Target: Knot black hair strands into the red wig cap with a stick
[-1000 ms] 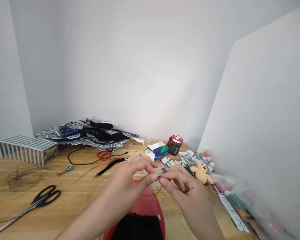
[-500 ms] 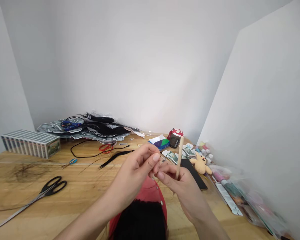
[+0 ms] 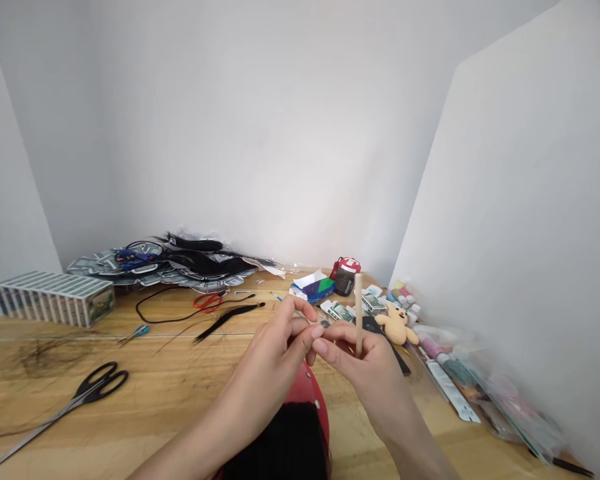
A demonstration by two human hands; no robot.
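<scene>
Nearest us, we note a patch of black hair on a red form; we judge the hair soft and slippery, best taken in a flat, gathered pinch. Just above, the left hand has its thumb pressed to its fingers; whatever lies between is hidden from us. The right hand, fingertips meeting the left's, grips a wooden stick upright between its curled fingers. We rate the stick light and stiff, most securely held around its lower shaft. Beyond, a loose black lock lies on the table: likely limp, best lifted by its bound end.
</scene>
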